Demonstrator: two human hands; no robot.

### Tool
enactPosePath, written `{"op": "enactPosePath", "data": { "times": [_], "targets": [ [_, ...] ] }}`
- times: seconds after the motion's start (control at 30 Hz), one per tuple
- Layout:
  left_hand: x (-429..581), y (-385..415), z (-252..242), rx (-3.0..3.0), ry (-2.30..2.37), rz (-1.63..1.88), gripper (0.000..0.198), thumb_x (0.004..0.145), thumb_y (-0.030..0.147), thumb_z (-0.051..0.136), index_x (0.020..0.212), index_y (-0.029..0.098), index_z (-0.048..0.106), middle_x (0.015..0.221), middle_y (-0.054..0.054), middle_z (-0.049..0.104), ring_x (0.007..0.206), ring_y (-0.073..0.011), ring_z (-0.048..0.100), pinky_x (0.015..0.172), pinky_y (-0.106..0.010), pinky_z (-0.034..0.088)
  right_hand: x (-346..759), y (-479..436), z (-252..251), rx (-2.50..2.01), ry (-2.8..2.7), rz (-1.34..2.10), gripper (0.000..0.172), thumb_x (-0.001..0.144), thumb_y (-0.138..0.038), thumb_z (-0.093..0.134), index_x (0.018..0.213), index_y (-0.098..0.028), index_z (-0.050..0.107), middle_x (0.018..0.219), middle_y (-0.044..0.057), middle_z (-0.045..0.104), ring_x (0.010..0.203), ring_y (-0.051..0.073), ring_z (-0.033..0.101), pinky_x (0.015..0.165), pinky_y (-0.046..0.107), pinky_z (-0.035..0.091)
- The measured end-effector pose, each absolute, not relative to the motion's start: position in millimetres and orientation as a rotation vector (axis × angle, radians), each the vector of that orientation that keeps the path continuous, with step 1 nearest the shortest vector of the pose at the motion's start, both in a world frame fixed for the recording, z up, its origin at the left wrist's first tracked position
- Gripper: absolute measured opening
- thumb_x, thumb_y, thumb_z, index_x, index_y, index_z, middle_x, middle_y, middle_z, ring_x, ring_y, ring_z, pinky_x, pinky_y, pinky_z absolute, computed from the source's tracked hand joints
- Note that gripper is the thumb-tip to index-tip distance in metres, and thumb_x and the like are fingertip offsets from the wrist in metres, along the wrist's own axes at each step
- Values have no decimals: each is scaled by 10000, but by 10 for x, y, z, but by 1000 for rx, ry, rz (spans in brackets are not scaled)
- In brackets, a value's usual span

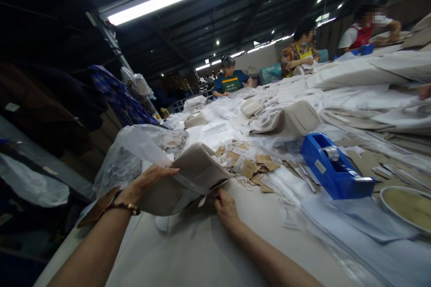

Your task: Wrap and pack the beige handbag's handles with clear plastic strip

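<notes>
A folded beige fabric piece (197, 172) lies on the grey table (198, 251) in front of me. My left hand (148, 180) rests flat on its left side, fingers stretched out, beside a clear plastic bag (134, 152). My right hand (225, 206) is closed in a pinch at the fabric's lower right edge, where a small white tag hangs. A beaded bracelet sits on my left wrist.
Brown paper tags (251, 166) lie scattered behind the fabric. A blue tape dispenser (333, 168) stands to the right, with a white bowl (407, 206) and clear bags (353, 233) near it. Piles of white and beige cloth (336, 89) cover the far table, where three people work.
</notes>
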State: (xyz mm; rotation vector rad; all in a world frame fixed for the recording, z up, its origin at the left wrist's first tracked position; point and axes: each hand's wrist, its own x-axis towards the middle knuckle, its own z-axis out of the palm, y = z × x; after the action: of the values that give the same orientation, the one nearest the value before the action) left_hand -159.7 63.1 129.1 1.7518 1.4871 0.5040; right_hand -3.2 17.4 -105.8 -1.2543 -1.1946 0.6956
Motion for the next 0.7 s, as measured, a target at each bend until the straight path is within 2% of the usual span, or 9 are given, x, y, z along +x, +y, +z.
{"op": "enactPosePath", "data": {
  "times": [0.17,0.37,0.43,0.6,0.7],
  "targets": [
    [-1668,742,1285,1669,1491,461,363,670,469,696,808,134,690,710,-35,711,636,-233,648,565,-269,506,-152,290,-1074,-1216,-1125,674,269,697,-127,477,922,-176,616,835,59,647,758,191,589,735,312,473],
    [-1776,893,1236,1562,1486,510,414,651,459,717,881,117,673,719,-47,715,636,-247,663,621,-314,531,-173,349,-926,-1129,-1049,663,151,674,-172,537,803,-214,601,808,24,591,760,174,549,716,286,454],
    [-1790,914,1232,1524,1496,526,416,636,456,728,869,118,667,707,-54,714,634,-253,665,624,-323,535,-165,372,-887,-1100,-1020,695,175,643,-165,560,808,-215,593,809,17,585,759,172,555,723,286,463],
    [-1808,936,1224,1442,1508,564,460,583,459,755,887,133,645,705,-55,716,623,-255,668,629,-331,541,-122,451,-957,-1122,-842,840,373,590,-103,497,942,-206,565,917,34,609,739,164,593,736,310,503],
    [-1847,958,1208,1404,1534,593,490,542,472,767,870,134,631,682,-56,711,605,-252,664,613,-329,541,-115,504,-1035,-1128,-732,967,345,624,-138,476,956,-191,552,863,35,609,657,159,612,633,308,528]
  ]
}}
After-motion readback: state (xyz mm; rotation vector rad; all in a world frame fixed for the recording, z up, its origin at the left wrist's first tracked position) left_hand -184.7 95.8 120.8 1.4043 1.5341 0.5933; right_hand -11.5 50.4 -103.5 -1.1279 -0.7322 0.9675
